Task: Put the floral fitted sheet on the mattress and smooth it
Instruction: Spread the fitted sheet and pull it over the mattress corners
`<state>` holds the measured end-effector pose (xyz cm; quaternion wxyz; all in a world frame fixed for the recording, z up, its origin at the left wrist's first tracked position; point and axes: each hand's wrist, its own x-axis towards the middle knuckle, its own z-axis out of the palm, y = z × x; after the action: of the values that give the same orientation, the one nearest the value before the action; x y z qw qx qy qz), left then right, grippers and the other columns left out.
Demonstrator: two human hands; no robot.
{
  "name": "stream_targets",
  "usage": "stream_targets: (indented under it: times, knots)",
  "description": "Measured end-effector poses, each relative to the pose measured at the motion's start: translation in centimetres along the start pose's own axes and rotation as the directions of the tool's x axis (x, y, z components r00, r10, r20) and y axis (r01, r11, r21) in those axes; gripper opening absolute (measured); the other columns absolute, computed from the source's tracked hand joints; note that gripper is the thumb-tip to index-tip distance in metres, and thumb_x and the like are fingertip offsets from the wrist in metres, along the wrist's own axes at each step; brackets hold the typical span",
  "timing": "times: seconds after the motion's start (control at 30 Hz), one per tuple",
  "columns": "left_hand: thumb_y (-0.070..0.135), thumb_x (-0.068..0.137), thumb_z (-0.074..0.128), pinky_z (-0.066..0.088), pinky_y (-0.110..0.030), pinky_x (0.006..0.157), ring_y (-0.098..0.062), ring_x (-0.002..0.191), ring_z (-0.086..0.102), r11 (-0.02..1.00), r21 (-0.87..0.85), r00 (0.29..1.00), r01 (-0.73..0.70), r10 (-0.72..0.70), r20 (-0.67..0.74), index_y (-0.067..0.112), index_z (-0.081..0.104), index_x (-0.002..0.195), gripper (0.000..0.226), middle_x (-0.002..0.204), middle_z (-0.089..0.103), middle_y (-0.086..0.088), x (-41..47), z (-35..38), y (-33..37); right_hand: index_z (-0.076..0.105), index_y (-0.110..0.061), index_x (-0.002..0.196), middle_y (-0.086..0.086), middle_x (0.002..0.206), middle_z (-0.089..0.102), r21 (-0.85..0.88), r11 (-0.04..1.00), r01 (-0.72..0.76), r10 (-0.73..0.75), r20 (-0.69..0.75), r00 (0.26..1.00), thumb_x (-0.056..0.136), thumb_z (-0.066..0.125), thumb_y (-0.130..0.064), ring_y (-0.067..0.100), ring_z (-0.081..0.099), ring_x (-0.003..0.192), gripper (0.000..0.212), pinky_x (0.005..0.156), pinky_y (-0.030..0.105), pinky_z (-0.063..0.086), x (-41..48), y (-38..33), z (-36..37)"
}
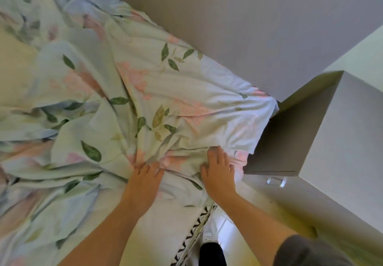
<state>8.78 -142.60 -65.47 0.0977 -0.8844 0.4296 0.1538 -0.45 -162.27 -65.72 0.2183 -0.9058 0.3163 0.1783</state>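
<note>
The left hand (148,174) is curled. Its fingers dig into a bunched fold of the floral fitted sheet (124,100) and grip it. The right hand (219,172) is just beside it. Its fingers lie spread on the sheet with the tips sunk in the cloth, so I cannot tell if it pinches or only presses. Both arms reach forward from the bottom, backs of the hands up. The right arm has a dark sleeve (306,251).

The sheet lies wrinkled on the bed, in front of the hands and off to the left. The mattress (195,232) edge, with black zigzag marks, shows between the two arms. A white cabinet (342,131) stands right of the right hand.
</note>
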Motion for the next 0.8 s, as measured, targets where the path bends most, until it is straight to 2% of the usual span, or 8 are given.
stream_targets:
  times: [0.1, 0.17, 0.33, 0.47, 0.57, 0.67, 0.73, 0.8]
  knots:
    - [0.014, 0.054, 0.082, 0.051, -0.043, 0.072, -0.031, 0.083, 0.064, 0.999, 0.023, 0.999, 0.024, -0.023, -0.037, 0.010, 0.069, 0.091, 0.040, 0.091, 0.065, -0.011, -1.2, 1.0, -0.4, 0.054, -0.017, 0.126, 0.008, 0.129, 0.053, -0.218, 0.900, 0.377, -0.410, -0.130, 0.903, 0.081, 0.062, -0.029, 0.028, 0.053, 0.115, 0.047, 0.091, 0.042, 0.044, -1.6, -2.6, 1.1]
    - [0.021, 0.062, 0.079, 0.049, -0.042, 0.075, -0.031, 0.089, 0.063, 0.997, 0.054, 0.997, 0.056, -0.053, -0.054, 0.010, 0.067, 0.103, 0.044, 0.095, 0.064, -0.010, -1.6, 2.0, -1.2, 0.054, -0.017, 0.121, 0.006, 0.119, 0.054, -0.294, 0.803, 0.518, -0.539, 0.010, 0.842, 0.077, 0.068, -0.031, 0.029, 0.055, 0.108, 0.049, 0.083, 0.040, 0.045, -2.3, -3.3, 2.2]
    - [0.008, 0.059, 0.076, 0.051, -0.042, 0.076, -0.030, 0.077, 0.064, 0.989, 0.047, 0.966, 0.137, -0.123, -0.226, 0.011, 0.071, 0.077, 0.019, 0.079, 0.064, -0.010, -1.3, 2.1, -3.5, 0.049, -0.012, 0.128, 0.008, 0.135, 0.044, -0.399, 0.826, 0.397, -0.381, 0.123, 0.916, 0.087, 0.058, -0.016, 0.029, 0.039, 0.127, 0.042, 0.089, 0.037, 0.040, -1.1, -2.8, 4.8]
    - [0.007, 0.060, 0.079, 0.051, -0.035, 0.080, -0.026, 0.067, 0.067, 1.000, -0.012, 0.976, -0.017, 0.014, -0.218, 0.012, 0.065, 0.075, 0.022, 0.062, 0.065, -0.005, -2.5, 1.2, -3.0, 0.044, -0.018, 0.099, -0.004, 0.071, 0.051, 0.252, 0.956, 0.151, -0.157, 0.002, 0.988, 0.094, 0.039, -0.014, 0.024, 0.053, 0.069, 0.008, 0.049, 0.029, 0.032, -1.8, -2.6, 3.7]
    - [0.024, 0.054, 0.084, 0.049, -0.026, 0.075, -0.016, 0.053, 0.060, 0.974, 0.003, 0.971, -0.227, 0.227, -0.076, 0.022, 0.067, 0.070, 0.024, 0.054, 0.060, 0.009, -5.4, 0.3, -0.9, 0.037, -0.016, 0.098, 0.001, 0.072, 0.052, -0.078, 0.950, 0.302, -0.263, 0.321, 0.910, 0.097, 0.035, -0.021, 0.029, 0.056, 0.070, 0.005, 0.052, 0.032, 0.036, -3.5, -1.2, 1.8]
    - [0.020, 0.071, 0.070, 0.038, -0.028, 0.083, -0.013, 0.079, 0.062, 0.876, -0.070, 0.869, -0.476, 0.481, 0.117, 0.028, 0.066, 0.083, 0.014, 0.075, 0.066, 0.012, -8.7, 1.0, 2.4, 0.048, -0.020, 0.126, 0.010, 0.110, 0.063, -0.336, 0.839, 0.429, -0.098, 0.681, 0.725, 0.096, 0.041, -0.020, 0.032, 0.062, 0.100, 0.031, 0.073, 0.037, 0.048, -5.3, 0.4, 1.0]
    - [0.018, 0.082, 0.056, 0.036, -0.036, 0.097, -0.016, 0.091, 0.060, 0.891, -0.092, 0.889, -0.445, 0.452, 0.077, 0.025, 0.063, 0.091, 0.013, 0.088, 0.067, 0.009, -9.4, 2.0, 2.4, 0.048, -0.015, 0.125, 0.010, 0.119, 0.061, -0.410, 0.814, 0.410, -0.048, 0.657, 0.752, 0.093, 0.045, -0.013, 0.030, 0.060, 0.107, 0.032, 0.077, 0.037, 0.044, -5.1, 0.7, 0.8]
    - [0.025, 0.078, 0.060, 0.039, -0.034, 0.083, -0.018, 0.080, 0.061, 0.960, -0.020, 0.958, -0.279, 0.277, -0.078, 0.023, 0.064, 0.082, 0.006, 0.079, 0.065, 0.006, -9.4, 1.8, 0.4, 0.049, -0.013, 0.117, 0.006, 0.110, 0.061, -0.400, 0.821, 0.407, -0.128, 0.566, 0.814, 0.093, 0.044, -0.012, 0.026, 0.060, 0.098, 0.025, 0.071, 0.033, 0.043, -4.3, 0.2, 0.9]
